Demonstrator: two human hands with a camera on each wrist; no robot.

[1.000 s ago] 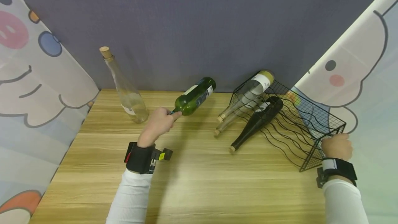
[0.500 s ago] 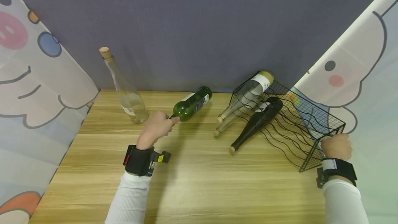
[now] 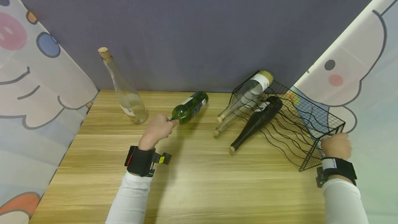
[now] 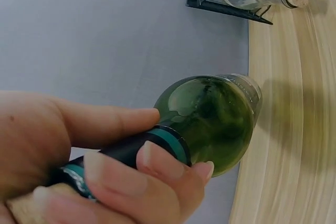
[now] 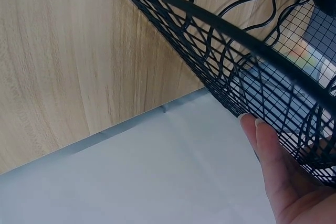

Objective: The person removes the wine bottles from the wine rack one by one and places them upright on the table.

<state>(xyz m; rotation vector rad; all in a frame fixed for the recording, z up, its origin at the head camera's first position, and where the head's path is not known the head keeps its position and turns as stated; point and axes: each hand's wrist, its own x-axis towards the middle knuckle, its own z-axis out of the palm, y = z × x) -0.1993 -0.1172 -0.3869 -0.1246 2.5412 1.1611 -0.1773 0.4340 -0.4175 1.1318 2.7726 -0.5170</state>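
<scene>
My left hand grips a green wine bottle by its neck, fingers and thumb curled round the dark, teal-banded collar. The bottle lies tilted, base pointing to the back right; I cannot tell whether the base touches the table. At the right, my right hand holds the end wall of a black wire wine rack; in the right wrist view its fingers lie against the mesh. In the rack rest clear corked bottles and a dark corked bottle, necks toward the front left.
A tall clear bottle with a cork stands upright on the wooden table, just left of my left hand. A grey wall rises behind the table. Cartoon-printed sheets hang at both sides.
The green bottle has come down and slightly left, toward the table, with my left hand lowering a little. My right hand and the rack have stayed in place.
</scene>
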